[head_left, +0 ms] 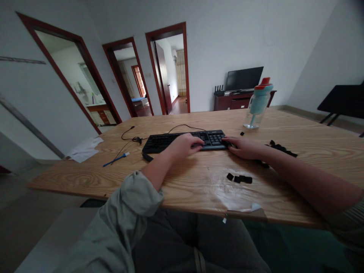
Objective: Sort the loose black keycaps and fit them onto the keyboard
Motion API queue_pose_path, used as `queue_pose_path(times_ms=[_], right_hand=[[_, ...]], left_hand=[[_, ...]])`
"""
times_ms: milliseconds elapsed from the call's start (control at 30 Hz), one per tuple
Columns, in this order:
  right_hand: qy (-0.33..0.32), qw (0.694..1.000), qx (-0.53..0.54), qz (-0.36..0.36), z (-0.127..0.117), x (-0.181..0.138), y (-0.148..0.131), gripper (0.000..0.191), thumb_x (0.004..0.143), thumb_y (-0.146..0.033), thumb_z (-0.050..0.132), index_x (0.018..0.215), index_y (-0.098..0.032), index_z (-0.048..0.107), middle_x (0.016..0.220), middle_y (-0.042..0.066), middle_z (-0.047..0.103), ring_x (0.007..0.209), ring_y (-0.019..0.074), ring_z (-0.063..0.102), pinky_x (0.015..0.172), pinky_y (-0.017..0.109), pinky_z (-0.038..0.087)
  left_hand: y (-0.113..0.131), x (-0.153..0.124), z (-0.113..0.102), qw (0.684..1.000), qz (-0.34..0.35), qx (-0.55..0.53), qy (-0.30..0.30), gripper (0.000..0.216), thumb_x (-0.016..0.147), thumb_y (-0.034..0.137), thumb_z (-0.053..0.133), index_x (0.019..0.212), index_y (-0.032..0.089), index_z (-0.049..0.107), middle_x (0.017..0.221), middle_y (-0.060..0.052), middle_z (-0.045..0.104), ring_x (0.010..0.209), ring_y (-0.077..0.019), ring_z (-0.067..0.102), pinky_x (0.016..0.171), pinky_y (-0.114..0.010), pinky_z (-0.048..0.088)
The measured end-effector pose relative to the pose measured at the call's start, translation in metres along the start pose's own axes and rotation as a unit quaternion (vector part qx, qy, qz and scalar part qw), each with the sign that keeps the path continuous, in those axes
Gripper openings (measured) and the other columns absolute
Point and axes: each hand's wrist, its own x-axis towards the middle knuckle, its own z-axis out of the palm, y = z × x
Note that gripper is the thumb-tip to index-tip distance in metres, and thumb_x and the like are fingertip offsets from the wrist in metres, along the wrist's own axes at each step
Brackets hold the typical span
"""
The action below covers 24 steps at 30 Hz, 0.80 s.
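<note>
A black keyboard lies on the wooden table in front of me, its cable trailing behind it. My left hand is over the keyboard's front edge, left of the number pad. Its fingers are curled together around a small dark thing that I cannot make out. At the right end of the keyboard, my right hand grips the corner between thumb and fingers. Several loose black keycaps lie on the table nearer to me. More keycaps are heaped beyond my right forearm, and a single keycap sits behind the right hand.
A blue-handled brush and a coiled cable lie left of the keyboard. White paper is at the table's left edge. A clear bottle with a red lid stands at the back right. Torn clear film covers the front edge.
</note>
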Motion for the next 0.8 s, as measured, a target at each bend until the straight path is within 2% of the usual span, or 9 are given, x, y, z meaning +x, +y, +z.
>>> queue_pose_path(times_ms=[133,200,267,467,667,800], right_hand=[[-0.002,1.000,-0.006,0.004,-0.001,0.000,0.000,0.058,0.087,-0.034,0.048,0.143,-0.022,0.053,0.145,0.008,0.056,0.130,0.0300,0.055,0.113,0.046,0.041],[0.001,1.000,-0.013,0.004,0.000,0.000,0.001,0.058,0.087,-0.035,0.048,0.144,-0.022,0.053,0.144,0.008,0.057,0.130,0.0300,0.055,0.113,0.046,0.041],[0.003,1.000,-0.008,0.002,0.001,0.001,0.001,0.057,0.087,-0.035,0.049,0.143,-0.024,0.054,0.143,0.007,0.058,0.129,0.0308,0.056,0.113,0.047,0.042],[0.001,1.000,-0.002,0.006,0.001,0.000,0.001,0.058,0.087,-0.034,0.048,0.143,-0.022,0.054,0.145,0.008,0.056,0.131,0.0305,0.054,0.115,0.046,0.039],[0.006,1.000,0.010,0.000,0.002,0.001,0.004,0.057,0.087,-0.034,0.050,0.143,-0.025,0.054,0.144,0.006,0.057,0.130,0.0307,0.054,0.114,0.047,0.040],[0.000,1.000,0.012,0.003,0.001,0.000,0.001,0.059,0.087,-0.034,0.050,0.144,-0.020,0.054,0.146,0.009,0.055,0.132,0.0310,0.053,0.116,0.045,0.038]], left_hand=[[-0.081,-0.016,-0.026,0.974,-0.207,0.076,0.051,0.026,0.091,0.030,0.059,0.106,0.018,0.076,0.100,-0.008,0.076,0.093,-0.0222,0.067,0.087,-0.033,0.050],[-0.111,-0.028,-0.029,0.960,-0.261,0.087,0.046,0.026,0.092,0.031,0.058,0.106,0.020,0.077,0.104,-0.007,0.076,0.095,-0.0221,0.067,0.089,-0.032,0.050],[-0.128,-0.037,-0.026,0.955,-0.282,0.093,0.028,0.027,0.092,0.032,0.058,0.108,0.021,0.076,0.107,-0.007,0.076,0.098,-0.0221,0.067,0.090,-0.031,0.050],[-0.134,-0.037,-0.016,0.954,-0.276,0.121,-0.014,0.030,0.093,0.033,0.056,0.113,0.024,0.075,0.111,-0.007,0.075,0.102,-0.0234,0.067,0.093,-0.032,0.049],[-0.129,-0.036,-0.019,0.946,-0.298,0.129,-0.016,0.027,0.090,0.036,0.060,0.110,0.028,0.077,0.113,-0.005,0.075,0.111,-0.0242,0.063,0.101,-0.033,0.046],[-0.126,-0.034,-0.020,0.943,-0.305,0.131,-0.014,0.026,0.090,0.034,0.061,0.108,0.027,0.078,0.110,-0.006,0.075,0.111,-0.0250,0.063,0.101,-0.035,0.046]])
